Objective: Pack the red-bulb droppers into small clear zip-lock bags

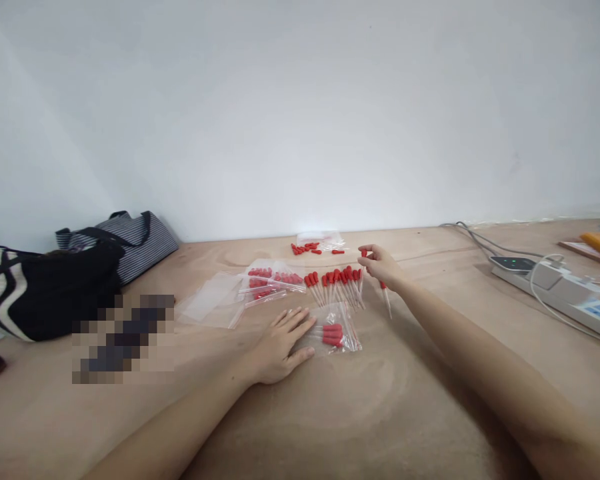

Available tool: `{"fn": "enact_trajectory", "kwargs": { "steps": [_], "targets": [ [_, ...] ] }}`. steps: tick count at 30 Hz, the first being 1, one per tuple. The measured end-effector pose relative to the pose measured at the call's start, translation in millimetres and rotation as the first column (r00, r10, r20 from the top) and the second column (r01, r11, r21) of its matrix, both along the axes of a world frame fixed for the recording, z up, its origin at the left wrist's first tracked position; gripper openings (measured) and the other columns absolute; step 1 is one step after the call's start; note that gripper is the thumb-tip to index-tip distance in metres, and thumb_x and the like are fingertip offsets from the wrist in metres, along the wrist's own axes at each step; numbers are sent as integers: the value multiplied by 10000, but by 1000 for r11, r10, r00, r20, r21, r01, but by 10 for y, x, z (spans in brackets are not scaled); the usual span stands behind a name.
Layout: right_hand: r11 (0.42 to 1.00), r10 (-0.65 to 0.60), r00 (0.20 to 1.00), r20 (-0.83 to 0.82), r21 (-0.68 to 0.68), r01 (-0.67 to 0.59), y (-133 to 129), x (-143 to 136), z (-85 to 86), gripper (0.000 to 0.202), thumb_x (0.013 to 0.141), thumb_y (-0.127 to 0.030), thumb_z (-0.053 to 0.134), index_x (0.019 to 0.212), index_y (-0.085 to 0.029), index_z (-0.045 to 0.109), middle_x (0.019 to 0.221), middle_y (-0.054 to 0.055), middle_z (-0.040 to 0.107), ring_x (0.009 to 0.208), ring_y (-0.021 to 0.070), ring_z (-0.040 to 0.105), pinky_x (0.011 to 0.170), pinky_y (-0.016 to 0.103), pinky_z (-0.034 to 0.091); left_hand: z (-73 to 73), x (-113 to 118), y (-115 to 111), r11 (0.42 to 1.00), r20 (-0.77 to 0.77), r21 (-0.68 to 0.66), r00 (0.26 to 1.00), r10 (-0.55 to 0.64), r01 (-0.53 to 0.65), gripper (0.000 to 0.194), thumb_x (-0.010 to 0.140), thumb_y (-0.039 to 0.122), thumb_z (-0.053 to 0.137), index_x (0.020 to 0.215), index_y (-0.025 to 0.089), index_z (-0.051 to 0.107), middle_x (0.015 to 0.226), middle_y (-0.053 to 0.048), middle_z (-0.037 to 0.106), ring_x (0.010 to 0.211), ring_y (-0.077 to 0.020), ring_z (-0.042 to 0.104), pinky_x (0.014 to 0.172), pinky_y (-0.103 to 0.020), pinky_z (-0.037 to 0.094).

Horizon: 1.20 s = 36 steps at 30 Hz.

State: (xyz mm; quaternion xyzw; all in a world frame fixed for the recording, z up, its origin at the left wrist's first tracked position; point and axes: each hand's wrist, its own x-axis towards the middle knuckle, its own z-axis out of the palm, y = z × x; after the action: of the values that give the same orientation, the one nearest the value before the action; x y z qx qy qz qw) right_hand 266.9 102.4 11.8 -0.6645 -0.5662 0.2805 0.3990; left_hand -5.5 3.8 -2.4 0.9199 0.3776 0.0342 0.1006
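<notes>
My left hand (283, 350) lies flat with fingers spread on a clear zip bag (351, 327). Inside that bag are several droppers (333, 335) with red rubber bulbs, their tubes partly under my fingers. Farther right, my right hand (380, 265) pinches a dropper (363, 254) by its red bulb, tube hanging down. Just left of it, a row of loose droppers (336, 279) lies with bulbs away from me. One single dropper (387, 301) rests under my right wrist.
Filled bags of droppers (263, 283) and flat clear bags (213, 299) lie to the left. Behind are loose red bulbs (305, 248) and another bag (323, 237). A black bag (55, 290) and striped bag (147, 247) stand left; a power strip (555, 290) with cables lies right.
</notes>
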Motion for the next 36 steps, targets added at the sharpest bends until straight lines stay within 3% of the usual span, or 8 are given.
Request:
{"fn": "enact_trajectory", "kwargs": {
  "steps": [2,5,12,16,20,23,31,36],
  "targets": [
    [994,84,959,-269,95,-61,-185,33,-81,314,696,-305,500,992,-204,474,615,-43,494,486,81,471,493,214,407,10,7,-5,1000,9,1,1000,7,-7,521,881,458,319,1335,211,253,1409,-68,200,1293,-214,148,1044,-429,139],
    [987,103,832,-545,160,-18,-464,31,-269,327,645,-367,572,908,-210,456,580,-59,467,479,82,466,488,217,404,26,22,-11,1000,28,4,999,19,-19,508,876,444,340,1326,216,277,1402,-64,227,1287,-218,173,1043,-429,148],
    [980,91,699,-709,187,62,-737,-129,-462,406,582,-433,660,843,-216,439,625,-45,519,551,112,546,565,265,473,35,31,-14,999,30,6,999,35,-36,512,870,423,368,1322,198,284,1396,-70,248,1284,-214,190,1045,-421,156],
    [985,164,728,-666,152,-83,-851,-212,-403,378,603,-466,641,818,-179,523,696,10,591,634,134,583,636,286,482,32,23,-19,999,59,5,998,33,-33,529,866,428,374,1328,194,266,1392,-67,261,1279,-217,204,1045,-417,168],
    [962,270,819,-506,99,-255,-971,-261,-367,353,594,-420,659,827,-163,598,639,-7,600,496,85,505,497,230,429,23,22,-20,1000,78,4,997,27,-28,529,867,419,373,1335,212,240,1391,-52,266,1278,-212,208,1047,-415,165],
    [950,310,845,-436,116,-289,-978,-295,-395,329,572,-366,686,818,-168,593,706,-4,616,451,59,465,447,208,394,16,24,-19,1000,93,12,995,18,-19,531,867,422,371,1339,226,225,1392,-45,267,1276,-217,215,1045,-420,166],
    [915,403,881,-250,124,-383,-821,-458,-483,196,659,-331,604,734,-150,611,719,31,645,621,131,573,561,241,453,33,34,-27,1000,90,1,996,25,-25,524,867,400,379,1339,231,227,1393,-52,261,1275,-222,217,1040,-430,168],
    [904,425,898,-112,105,-415,-802,-537,-440,198,715,-304,526,634,-145,610,582,-9,595,512,94,499,506,211,400,34,35,-26,999,68,-3,997,32,-32,516,875,406,358,1339,216,235,1399,-63,242,1282,-222,194,1039,-433,169]
  ]
}}
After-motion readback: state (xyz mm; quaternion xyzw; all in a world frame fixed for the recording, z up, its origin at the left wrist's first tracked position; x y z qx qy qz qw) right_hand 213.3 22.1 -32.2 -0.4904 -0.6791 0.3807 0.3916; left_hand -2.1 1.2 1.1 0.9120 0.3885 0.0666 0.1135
